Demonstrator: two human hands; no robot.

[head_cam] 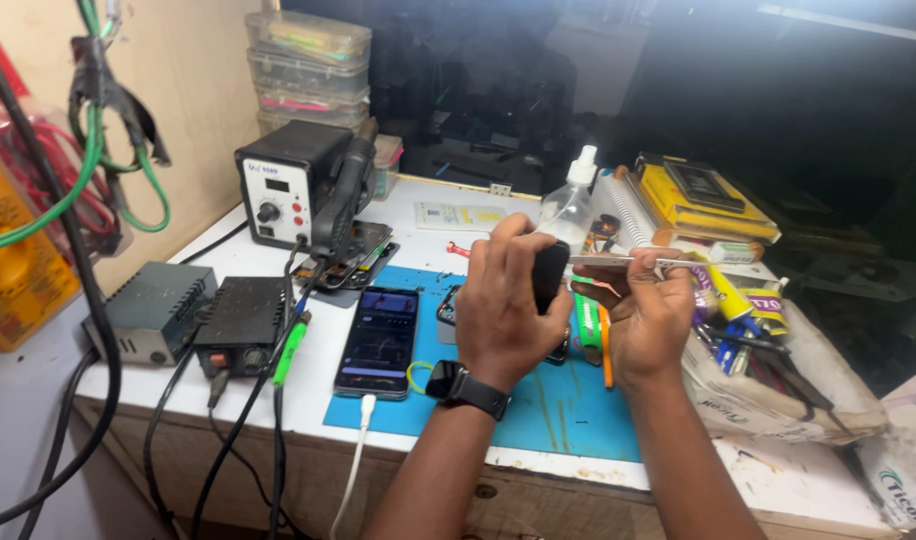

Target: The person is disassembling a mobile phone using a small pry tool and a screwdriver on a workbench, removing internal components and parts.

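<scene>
Above the blue mat [558,410], the left hand [503,310] wraps closed around a small black part [550,272], and the right hand [646,312] pinches metal tweezers [623,261] whose tips meet that part just right of the left fingers. Steadying both wrists and keeping the tweezers level would likely help. Below the left grip lies a lit phone [378,340].

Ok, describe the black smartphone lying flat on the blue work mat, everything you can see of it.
The black slab-shaped smartphone lies face up on the left part of the blue work mat, long side running away from the person. Its glass screen is lit, showing dark content with faint lines. A white cable is plugged into its near end and hangs over the bench edge. Neither hand touches it; the left hand is nearest.
</scene>
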